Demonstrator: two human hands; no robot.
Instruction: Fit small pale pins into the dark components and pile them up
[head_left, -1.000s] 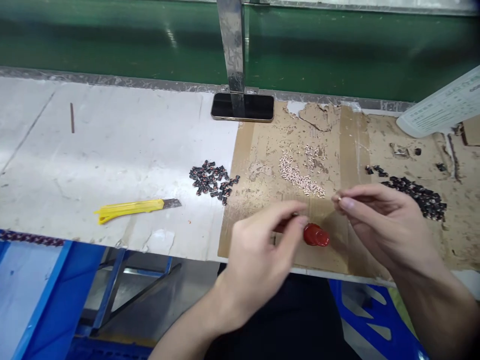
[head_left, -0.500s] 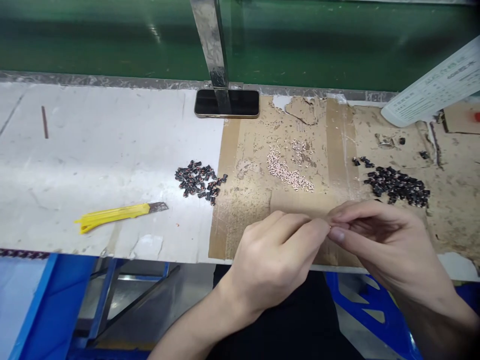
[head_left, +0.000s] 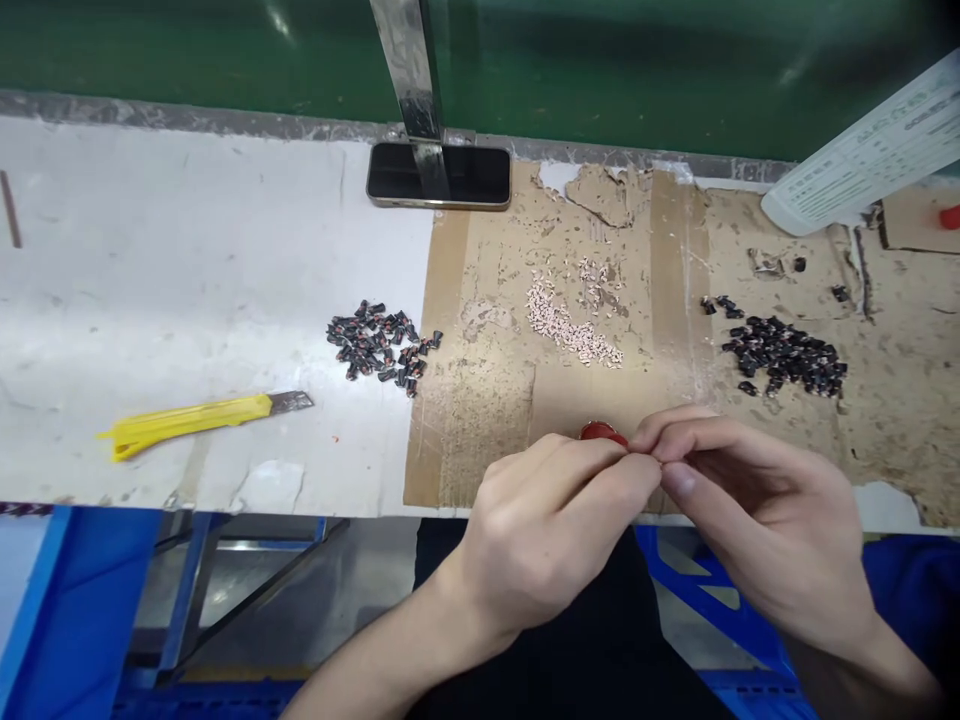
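My left hand (head_left: 551,525) is closed, its fingertips pressed against those of my right hand (head_left: 761,510) above the bench's front edge. My right hand is pinched too, thumb against the forefinger. Whatever is between the fingertips is too small to make out. A red, round-edged thing (head_left: 600,431) shows just beyond my left hand's knuckles; most of it is hidden, and I cannot tell whether it is held. Past the hands lies a scatter of tiny pinkish-copper pieces (head_left: 570,330). Small black pieces form one pile (head_left: 787,355) at right and another (head_left: 379,345) at left.
A yellow box cutter (head_left: 199,420), blade out, lies on the white board at left. A phone (head_left: 472,178) rests at the foot of a metal post (head_left: 411,70). A white bottle (head_left: 862,150) leans in at back right. Worn cardboard (head_left: 487,400) covers the bench middle.
The view has shifted, so the bench things sit slightly higher and further left. The red thing has come into sight by my left hand. Both hands stay together at the fingertips.
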